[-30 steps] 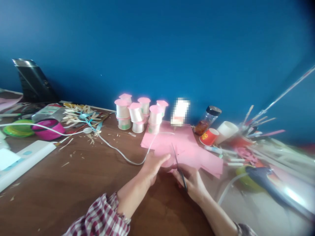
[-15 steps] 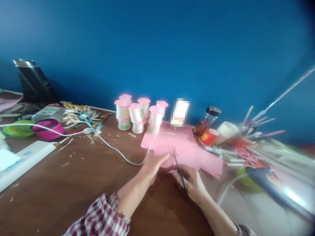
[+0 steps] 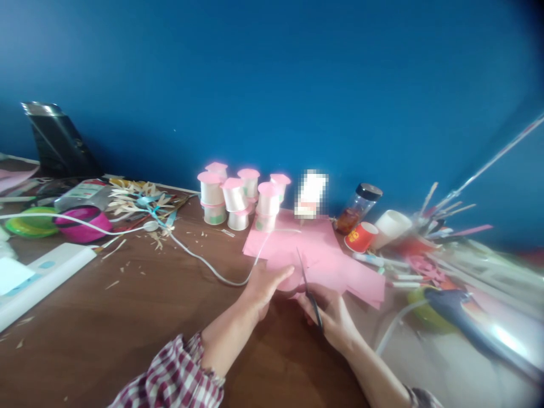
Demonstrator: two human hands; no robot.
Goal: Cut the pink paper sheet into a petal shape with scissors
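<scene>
My left hand (image 3: 264, 288) pinches a piece of pink paper (image 3: 285, 271), its thumb lying on top. In my right hand (image 3: 329, 314) is a pair of scissors (image 3: 312, 299) with dark handles, its blades pointing away from me along the right side of that piece. My right fingers are wrapped round the handles. Beneath and beyond lie more pink sheets (image 3: 325, 235) on the brown table (image 3: 178, 351). Just behind the sheets stand several white cups (image 3: 236, 195), stacked in pairs with pink paper on top.
A white cable (image 3: 204, 263) runs across the table to the sheets. At the left are a power strip (image 3: 55, 277) and a magenta roll (image 3: 83, 224). To the right lie a red paper cup (image 3: 361, 237), a tilted jar (image 3: 359, 207) and a dark-blue tool (image 3: 476, 323). A blue wall stands behind.
Almost nothing differs. The scissor blades have shifted very slightly to the right; both hands keep their places.
</scene>
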